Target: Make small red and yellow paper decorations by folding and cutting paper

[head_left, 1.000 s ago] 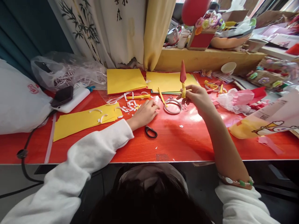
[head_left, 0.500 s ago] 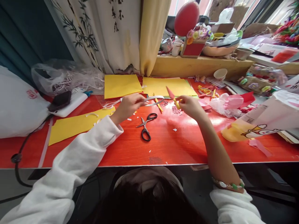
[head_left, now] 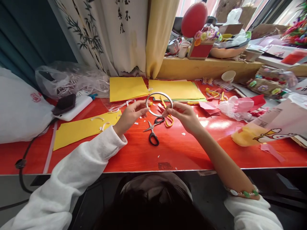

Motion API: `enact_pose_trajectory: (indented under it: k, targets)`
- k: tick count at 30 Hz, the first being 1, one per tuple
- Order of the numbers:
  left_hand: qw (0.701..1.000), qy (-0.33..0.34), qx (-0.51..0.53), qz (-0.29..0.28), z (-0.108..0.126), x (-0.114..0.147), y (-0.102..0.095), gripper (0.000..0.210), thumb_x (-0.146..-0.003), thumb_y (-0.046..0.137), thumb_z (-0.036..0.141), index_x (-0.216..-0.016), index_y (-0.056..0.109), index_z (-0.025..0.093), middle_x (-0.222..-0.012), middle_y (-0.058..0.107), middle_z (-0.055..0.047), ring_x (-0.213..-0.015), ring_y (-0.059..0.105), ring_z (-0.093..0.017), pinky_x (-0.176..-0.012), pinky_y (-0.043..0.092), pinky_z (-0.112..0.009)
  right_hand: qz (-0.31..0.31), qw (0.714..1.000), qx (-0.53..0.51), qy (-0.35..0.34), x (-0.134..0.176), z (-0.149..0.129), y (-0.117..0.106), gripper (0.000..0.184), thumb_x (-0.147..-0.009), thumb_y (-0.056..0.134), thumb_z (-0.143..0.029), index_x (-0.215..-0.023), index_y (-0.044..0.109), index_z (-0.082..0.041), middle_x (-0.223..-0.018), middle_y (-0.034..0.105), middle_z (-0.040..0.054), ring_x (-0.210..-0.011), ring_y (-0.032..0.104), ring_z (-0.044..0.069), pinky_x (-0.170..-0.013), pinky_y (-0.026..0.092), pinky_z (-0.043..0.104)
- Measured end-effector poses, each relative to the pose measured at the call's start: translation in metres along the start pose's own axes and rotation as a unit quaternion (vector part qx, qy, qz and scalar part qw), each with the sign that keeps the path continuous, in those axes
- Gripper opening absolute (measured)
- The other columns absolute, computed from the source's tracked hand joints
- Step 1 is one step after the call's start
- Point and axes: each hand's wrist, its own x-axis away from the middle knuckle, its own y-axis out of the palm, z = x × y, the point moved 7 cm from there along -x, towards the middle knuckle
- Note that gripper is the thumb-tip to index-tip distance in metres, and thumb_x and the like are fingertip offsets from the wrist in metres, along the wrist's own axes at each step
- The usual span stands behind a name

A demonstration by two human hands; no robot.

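Note:
Between my two hands a thin white roll of tape (head_left: 159,93), ring-shaped, is held up over the table with its opening facing me. My left hand (head_left: 131,115) pinches its left rim between thumb and fingers. At its lower right rim, my right hand (head_left: 184,115) grips it with thumb and fingertips. Just below lie opened scissors (head_left: 152,127) with black handles. A yellow curled strip (head_left: 169,122) shows beside them, under the right fingertips; whether the fingers touch it is unclear.
Yellow paper sheets (head_left: 128,89) lie at the back, with another yellow sheet (head_left: 79,128) at left bearing white curled strips. A drink cup (head_left: 244,134) in a bag stands right, near crumpled pink paper (head_left: 211,108). A phone (head_left: 64,104) and a white plastic bag (head_left: 21,111) are at left.
The right hand has moved left and taken hold of the tape roll's other side; the pink-tipped yellow piece it held no longer shows in it. The roll has tipped upright.

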Motion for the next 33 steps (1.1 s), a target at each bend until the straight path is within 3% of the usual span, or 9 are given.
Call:
enact_pose_trajectory:
  k: [4,9,13,18,22,25,28,30,33]
  targets:
    - [0.955,0.191,-0.177,0.144,0.038,0.014,-0.011,0.037,-0.084,0.06,0.035,-0.118,0.055,0.022,-0.105,0.053,-0.006,-0.084,0.056,-0.012,-0.076,0.049,-0.026,0.066,0.977,0.18,-0.089,0.007,-0.021,0.002,0.012,-0.085,0.06,-0.025,-0.078,0.066,-0.018,-0.071,0.063,0.0002,-0.067,0.057,0.012,-0.065,0.045,0.028]
    - [0.903,0.327,-0.261,0.092,0.068,0.033,0.019,0.031,-0.087,0.054,0.039,-0.113,0.057,0.021,-0.097,0.055,-0.006,-0.087,0.055,-0.014,-0.078,0.048,-0.028,0.018,0.939,0.263,-0.221,0.016,-0.037,0.029,0.015,-0.09,0.054,-0.023,-0.083,0.066,-0.017,-0.068,0.062,0.0012,-0.063,0.054,0.012,-0.062,0.045,0.027]
    - [0.944,0.274,-0.178,0.044,0.063,0.029,0.019,0.016,-0.085,0.058,0.035,-0.089,0.057,0.019,-0.081,0.058,0.0,-0.072,0.054,-0.01,-0.07,0.046,-0.024,-0.006,0.914,0.306,-0.264,0.018,-0.039,0.036,0.014,-0.09,0.055,-0.027,-0.095,0.064,-0.018,-0.074,0.062,0.003,-0.07,0.056,0.015,-0.065,0.047,0.03]
    - [0.993,0.11,0.042,0.028,0.036,0.013,0.001,0.025,-0.086,0.055,0.044,-0.081,0.053,0.019,-0.072,0.051,0.001,-0.063,0.049,-0.009,-0.061,0.044,-0.022,0.022,0.895,0.346,-0.281,0.016,-0.047,0.017,0.018,-0.088,0.058,-0.022,-0.106,0.06,-0.023,-0.098,0.067,0.0043,-0.099,0.06,0.02,-0.097,0.04,0.044]
    - [0.995,0.042,0.095,-0.003,0.026,0.011,0.007,0.03,-0.088,0.048,0.049,-0.089,0.054,0.02,-0.067,0.048,0.002,-0.058,0.048,-0.009,-0.058,0.043,-0.022,0.028,0.931,0.277,-0.236,0.014,-0.045,0.008,0.012,-0.09,0.054,-0.02,-0.098,0.062,-0.022,-0.088,0.069,0.0018,-0.085,0.064,0.016,-0.079,0.05,0.033]
    - [0.997,0.056,-0.02,0.045,0.034,0.016,0.006,0.031,-0.091,0.044,0.046,-0.107,0.055,0.022,-0.065,0.047,0.003,-0.056,0.045,-0.009,-0.056,0.04,-0.022,0.011,0.96,0.227,-0.165,0.014,-0.036,0.016,0.008,-0.088,0.057,-0.02,-0.088,0.064,-0.018,-0.074,0.068,0.0,-0.065,0.063,0.011,-0.059,0.047,0.024]
    - [0.983,0.146,-0.103,0.027,0.051,0.022,0.011,0.026,-0.087,0.053,0.044,-0.098,0.061,0.022,-0.072,0.056,0.001,-0.063,0.048,-0.009,-0.062,0.041,-0.024,-0.013,0.97,0.208,-0.123,0.015,-0.033,0.028,0.007,-0.086,0.06,-0.022,-0.084,0.065,-0.017,-0.067,0.066,-0.0015,-0.058,0.06,0.01,-0.057,0.046,0.023]
    - [0.983,0.162,-0.087,0.003,0.053,0.022,0.014,0.024,-0.084,0.057,0.044,-0.086,0.061,0.02,-0.076,0.059,0.0,-0.063,0.049,-0.009,-0.062,0.041,-0.024,-0.023,0.973,0.198,-0.113,0.015,-0.033,0.032,0.008,-0.086,0.061,-0.025,-0.085,0.065,-0.018,-0.068,0.067,-0.0013,-0.059,0.06,0.011,-0.057,0.046,0.024]
    - [0.996,0.091,0.006,0.015,0.038,0.015,0.007,0.025,-0.085,0.055,0.045,-0.082,0.056,0.019,-0.066,0.052,0.002,-0.054,0.046,-0.008,-0.054,0.04,-0.023,-0.041,0.973,0.192,-0.121,0.014,-0.035,0.029,0.013,-0.083,0.064,-0.029,-0.092,0.064,-0.02,-0.079,0.068,0.0009,-0.072,0.063,0.014,-0.067,0.048,0.028]
